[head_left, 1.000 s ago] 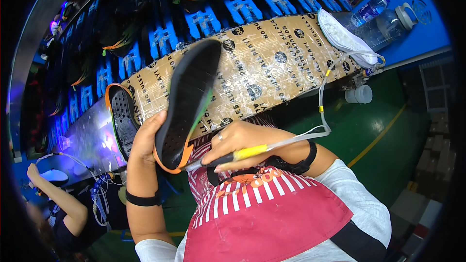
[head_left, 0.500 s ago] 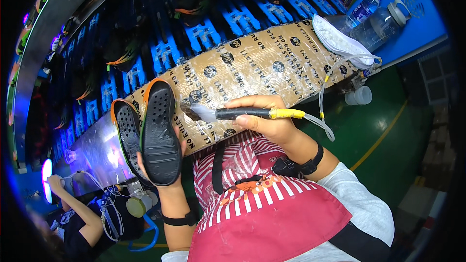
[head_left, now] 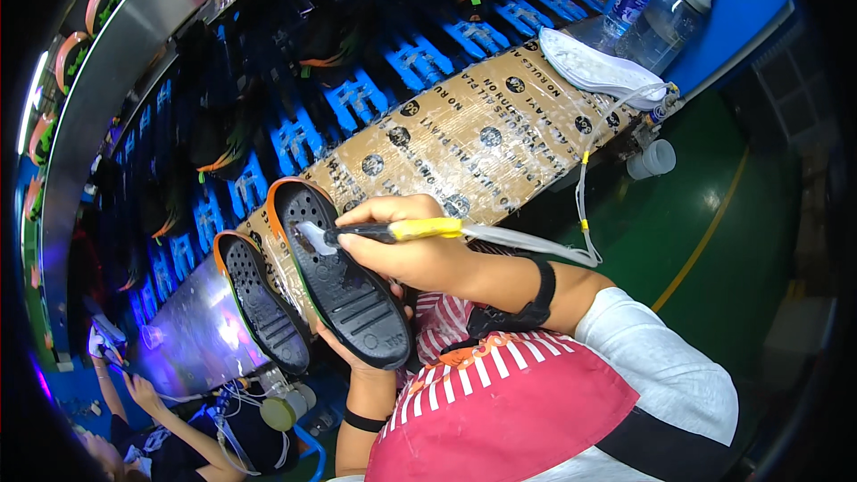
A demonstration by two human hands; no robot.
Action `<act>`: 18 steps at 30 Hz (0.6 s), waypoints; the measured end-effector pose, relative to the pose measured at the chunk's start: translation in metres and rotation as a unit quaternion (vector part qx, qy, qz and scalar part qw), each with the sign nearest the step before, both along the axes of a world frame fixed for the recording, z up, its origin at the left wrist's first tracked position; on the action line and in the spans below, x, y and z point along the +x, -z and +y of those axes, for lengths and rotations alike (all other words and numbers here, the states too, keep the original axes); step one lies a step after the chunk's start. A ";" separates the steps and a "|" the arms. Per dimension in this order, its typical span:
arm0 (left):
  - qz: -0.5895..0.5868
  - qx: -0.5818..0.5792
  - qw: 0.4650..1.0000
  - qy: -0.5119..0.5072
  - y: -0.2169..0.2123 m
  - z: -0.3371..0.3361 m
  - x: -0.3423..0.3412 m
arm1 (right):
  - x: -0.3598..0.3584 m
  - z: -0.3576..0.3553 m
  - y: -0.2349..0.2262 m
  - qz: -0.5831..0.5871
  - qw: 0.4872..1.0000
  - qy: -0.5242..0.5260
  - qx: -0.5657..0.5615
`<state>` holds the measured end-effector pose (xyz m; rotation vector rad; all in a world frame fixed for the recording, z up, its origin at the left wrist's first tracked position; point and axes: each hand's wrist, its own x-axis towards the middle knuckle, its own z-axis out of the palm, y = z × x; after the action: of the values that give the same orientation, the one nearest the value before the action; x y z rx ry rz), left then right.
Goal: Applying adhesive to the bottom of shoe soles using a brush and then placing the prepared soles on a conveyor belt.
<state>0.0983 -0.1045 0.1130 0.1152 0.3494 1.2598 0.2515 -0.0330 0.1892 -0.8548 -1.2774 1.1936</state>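
Note:
My left hand (head_left: 361,366) grips a black shoe sole (head_left: 348,296) by its heel end from below. The sole has an orange-green edge, and round holes dot its front half. My right hand (head_left: 402,245) pinches a brush (head_left: 368,233) with a black handle and yellow tape, joined to a clear hose. Its pale bristles touch the holed part of the sole, and a wet sheen covers the surface. To the left, a second, matching sole (head_left: 266,303) lies on the bench, apart from the held one.
Printed cardboard (head_left: 428,152) covers the bench. A white sole-shaped piece (head_left: 594,71), a bottle (head_left: 631,2) and a clear jug (head_left: 665,27) are at its far right. Blue holders (head_left: 357,100) line the back. A white cup (head_left: 652,159) hangs by the edge; a co-worker (head_left: 170,433) works at lower left.
The brush has moved left and down onto the held sole, its bristles now touching it. My left hand has shifted the sole right, away from the second sole, which lies separate.

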 end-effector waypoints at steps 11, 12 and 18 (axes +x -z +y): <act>0.205 -0.069 0.976 -0.025 0.039 -0.018 -0.008 | -0.031 0.014 0.034 -0.154 0.957 0.138 0.204; 0.212 -0.064 0.975 -0.029 0.038 -0.018 -0.009 | -0.031 0.013 0.032 -0.149 0.952 0.125 0.236; 0.239 -0.023 0.970 -0.046 0.022 -0.014 -0.005 | -0.017 0.005 0.016 -0.074 0.976 0.064 0.195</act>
<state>0.0931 -0.1185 0.0907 0.3700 0.8074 1.3076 0.2344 -0.0280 0.1736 -0.7313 -1.4911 0.7527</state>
